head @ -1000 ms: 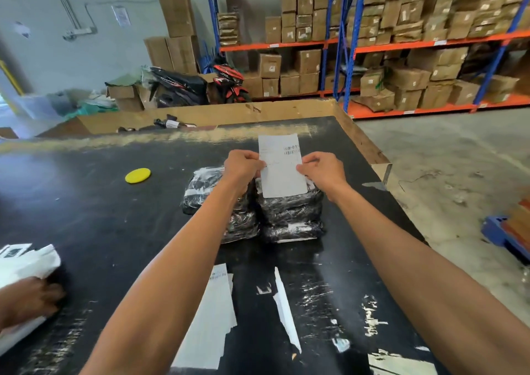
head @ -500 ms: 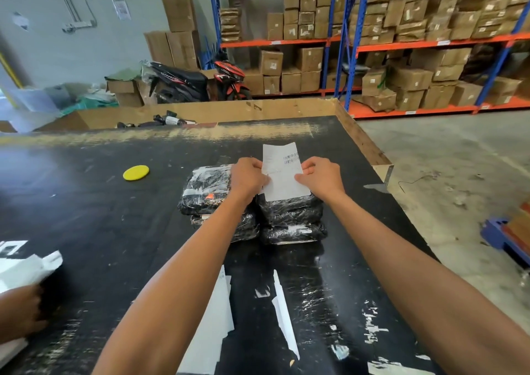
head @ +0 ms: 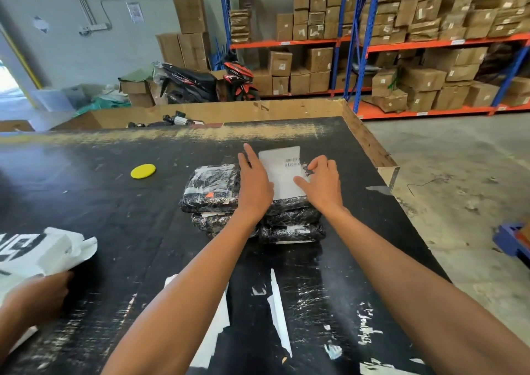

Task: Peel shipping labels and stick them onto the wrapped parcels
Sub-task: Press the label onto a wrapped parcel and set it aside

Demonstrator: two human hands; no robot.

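A white shipping label (head: 282,174) with a barcode lies flat on top of the right stack of black wrapped parcels (head: 292,221). My left hand (head: 253,184) presses its left edge with straight fingers. My right hand (head: 322,182) presses its right side, fingers spread flat. A second stack of wrapped parcels (head: 210,191) sits just to the left, touching the first. Both stacks rest on the black table (head: 114,202).
White backing strips (head: 278,314) and paper sheets (head: 212,337) lie near the front edge. A yellow disc (head: 142,171) sits at the left. Another person's hand (head: 37,297) holds a white bag (head: 43,252) at the far left. The table's right edge drops to the floor.
The label was held upright, pinched in both hands above the parcels. It now lies flat on the right stack, with both hands opened and pressing it down.
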